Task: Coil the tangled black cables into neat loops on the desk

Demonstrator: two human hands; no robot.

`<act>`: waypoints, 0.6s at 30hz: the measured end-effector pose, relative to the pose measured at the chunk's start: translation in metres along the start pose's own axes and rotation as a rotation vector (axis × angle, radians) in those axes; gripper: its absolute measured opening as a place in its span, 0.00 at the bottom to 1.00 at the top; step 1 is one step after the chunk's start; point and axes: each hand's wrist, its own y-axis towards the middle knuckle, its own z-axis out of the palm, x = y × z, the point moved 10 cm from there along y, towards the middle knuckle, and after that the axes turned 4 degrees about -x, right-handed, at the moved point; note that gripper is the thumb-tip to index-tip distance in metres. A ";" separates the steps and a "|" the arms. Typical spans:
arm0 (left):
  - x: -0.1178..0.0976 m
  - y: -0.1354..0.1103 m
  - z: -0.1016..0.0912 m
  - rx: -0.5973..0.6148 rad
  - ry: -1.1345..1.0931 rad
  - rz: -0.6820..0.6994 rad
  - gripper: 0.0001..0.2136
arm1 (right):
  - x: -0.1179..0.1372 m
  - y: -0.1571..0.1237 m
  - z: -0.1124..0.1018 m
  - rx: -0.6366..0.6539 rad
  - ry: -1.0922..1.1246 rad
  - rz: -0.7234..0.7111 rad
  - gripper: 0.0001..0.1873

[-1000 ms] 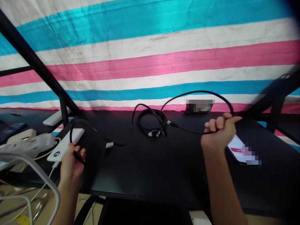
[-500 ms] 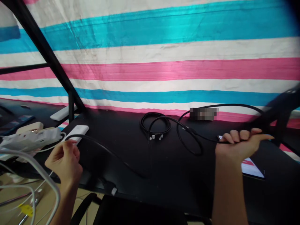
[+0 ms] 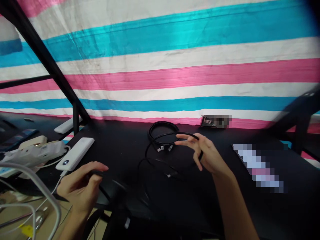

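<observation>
A long black cable runs in loose loops between my two hands above the black table. My left hand is at the lower left, with the cable pinched between thumb and fingers; part of the cable dangles below it. On the right, my right hand has the cable across it near the thumb, fingers loosely bent and pointing left. Some lower strands are blurred. Behind them lies a coiled black cable with pale connector ends on the table.
A white power bank with a lead lies at left, beside a white power strip. A phone lies at right, and a small dark object stands against the striped sheet. A black frame bar slants at left.
My right hand has moved left and turned, fingers now pointing left. My left hand has come right and down. The cable between them has drawn into closer, slacker loops.
</observation>
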 end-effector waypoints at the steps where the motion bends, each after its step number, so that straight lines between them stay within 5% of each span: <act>1: -0.010 -0.001 0.003 0.009 -0.016 0.036 0.12 | -0.004 -0.001 0.010 0.056 -0.014 0.040 0.19; 8: -0.009 -0.009 0.032 0.055 -0.202 -0.253 0.01 | -0.020 -0.013 0.050 0.292 0.054 0.251 0.27; 13: -0.013 -0.007 0.042 0.059 -0.267 -0.314 0.02 | -0.020 -0.016 0.047 0.362 -0.074 0.214 0.35; 18: -0.009 -0.007 0.032 0.064 -0.240 -0.349 0.05 | -0.003 -0.015 0.034 0.294 -0.156 0.089 0.35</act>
